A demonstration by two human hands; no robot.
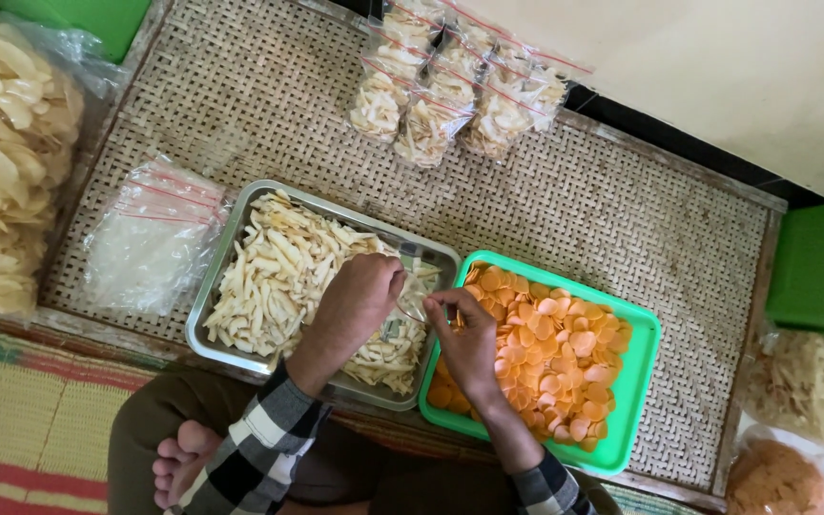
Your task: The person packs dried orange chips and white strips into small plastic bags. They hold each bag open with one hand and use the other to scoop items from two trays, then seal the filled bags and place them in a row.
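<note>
Head view: over the metal tray (240,215), left hand (355,300) and right hand (464,334) pinch a small clear bag (410,307); bagging pale chips (278,272), likely needing its mouth held open.

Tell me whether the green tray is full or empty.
Nearly full: orange round crackers cover almost all of the green tray, leaving only its rim bare.

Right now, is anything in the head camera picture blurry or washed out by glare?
Head view: even, soft daylight, only faint shadows under the hands; left hand and right hand slightly soft; the metal tray and green tray are sharp; mild glare on the clear bags; pale wall top right nearly washed out.
</note>
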